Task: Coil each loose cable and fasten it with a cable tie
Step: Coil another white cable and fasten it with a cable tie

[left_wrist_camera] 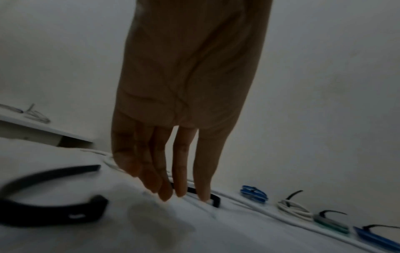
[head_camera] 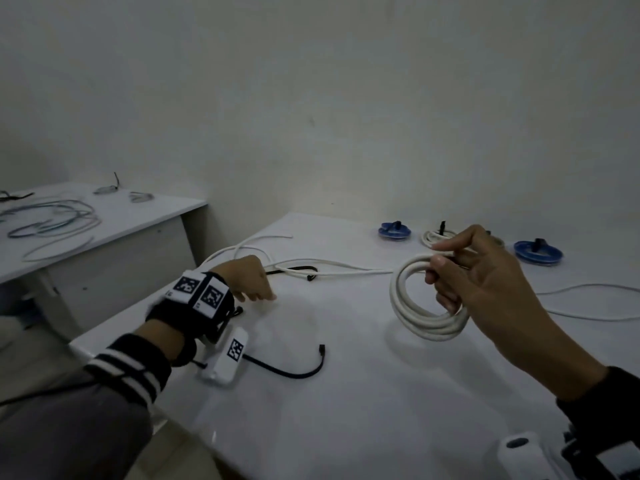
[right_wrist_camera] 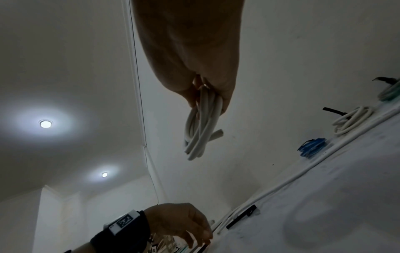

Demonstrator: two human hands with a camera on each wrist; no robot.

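Plain white walls [head_camera: 311, 98] meet at a corner behind a glossy white table [head_camera: 346, 410]. A second white desk [head_camera: 138, 216] stands to the left, lower in view. White ceiling [right_wrist_camera: 65, 68] carries two lit round recessed lamps [right_wrist_camera: 45, 123]. Overall light dim, bluish.

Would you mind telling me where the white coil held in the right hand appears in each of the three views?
Head: the white coil hangs right of centre, gripped by the right hand.
Left wrist: not in it.
Right wrist: upper centre, dangling below the hand.
Shared landmark: the tied white bundle at the table's far edge, seen lower right in the left wrist view and at the right edge in the right wrist view.
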